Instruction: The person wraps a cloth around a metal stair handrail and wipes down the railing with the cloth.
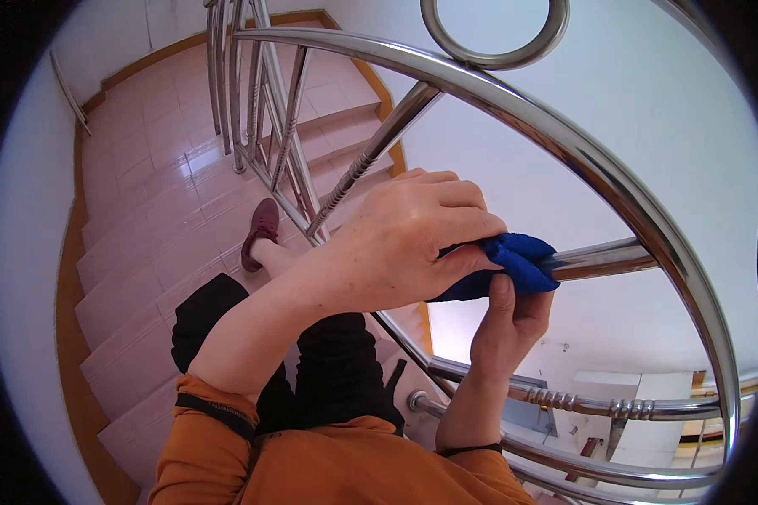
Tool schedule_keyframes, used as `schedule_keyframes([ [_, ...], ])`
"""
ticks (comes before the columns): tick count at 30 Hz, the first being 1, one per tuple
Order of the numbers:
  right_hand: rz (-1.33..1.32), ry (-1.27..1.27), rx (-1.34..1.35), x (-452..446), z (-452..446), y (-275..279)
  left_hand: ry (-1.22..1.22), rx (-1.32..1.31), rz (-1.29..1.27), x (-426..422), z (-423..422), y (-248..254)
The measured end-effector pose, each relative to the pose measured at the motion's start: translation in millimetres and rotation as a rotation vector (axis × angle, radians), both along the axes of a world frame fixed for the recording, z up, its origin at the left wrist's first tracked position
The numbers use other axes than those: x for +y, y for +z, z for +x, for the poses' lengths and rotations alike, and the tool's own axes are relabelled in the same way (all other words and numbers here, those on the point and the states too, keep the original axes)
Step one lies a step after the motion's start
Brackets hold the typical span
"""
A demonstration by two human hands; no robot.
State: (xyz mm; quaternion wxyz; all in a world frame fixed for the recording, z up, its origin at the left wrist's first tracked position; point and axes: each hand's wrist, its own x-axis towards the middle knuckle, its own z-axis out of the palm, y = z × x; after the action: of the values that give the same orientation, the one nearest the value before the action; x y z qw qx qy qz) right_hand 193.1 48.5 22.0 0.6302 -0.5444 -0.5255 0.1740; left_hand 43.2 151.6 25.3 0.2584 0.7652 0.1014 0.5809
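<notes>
A blue cloth (526,259) is folded around a shiny metal baluster (602,257) of the stair railing. My left hand (421,236) reaches across from the left and pinches the cloth's near side between thumb and fingers. Below it, my right hand (511,326) holds the cloth's lower edge, its thumb pointing up and its fingers partly hidden behind. Both hands touch the cloth and are close together. The baluster's other end is hidden behind the left hand and cloth.
A curved metal handrail (564,139) arches over the hands, with a metal ring (494,61) at the top. Pink tiled stairs (143,286) run down the left side. More bars (632,408) cross at the lower right. A foot in a dark red shoe (261,231) rests on a step.
</notes>
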Motion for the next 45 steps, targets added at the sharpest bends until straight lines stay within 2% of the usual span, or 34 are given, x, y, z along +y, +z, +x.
schedule_keyframes([
  [11, -0.013, 0.06, 0.145, 2, 1, -25, 0.05, 0.127, -0.043, 6, 3, -10],
  [21, -0.217, 0.141, 0.171, 3, 6, -56, 0.018, 0.369, -0.127, 14, 7, -23],
  [28, -0.371, 0.134, 0.173, 5, 4, -76, -0.037, 0.43, -0.134, 22, 12, -40],
  [31, -0.362, 0.155, 0.089, 5, 7, -97, -0.057, 0.487, -0.175, 25, 12, -45],
  [33, -0.478, 0.131, -0.015, 1, 12, -112, -0.052, 0.542, -0.179, 25, 14, -48],
  [37, -0.557, 0.169, -0.058, -2, 18, -129, -0.052, 0.581, -0.186, 25, 14, -51],
  [39, -0.514, 0.104, -0.219, -4, 20, -137, -0.065, 0.572, -0.205, 25, 14, -50],
  [45, -0.486, 0.122, -0.121, 0, 22, -147, -0.065, 0.57, -0.21, 22, 15, -49],
])
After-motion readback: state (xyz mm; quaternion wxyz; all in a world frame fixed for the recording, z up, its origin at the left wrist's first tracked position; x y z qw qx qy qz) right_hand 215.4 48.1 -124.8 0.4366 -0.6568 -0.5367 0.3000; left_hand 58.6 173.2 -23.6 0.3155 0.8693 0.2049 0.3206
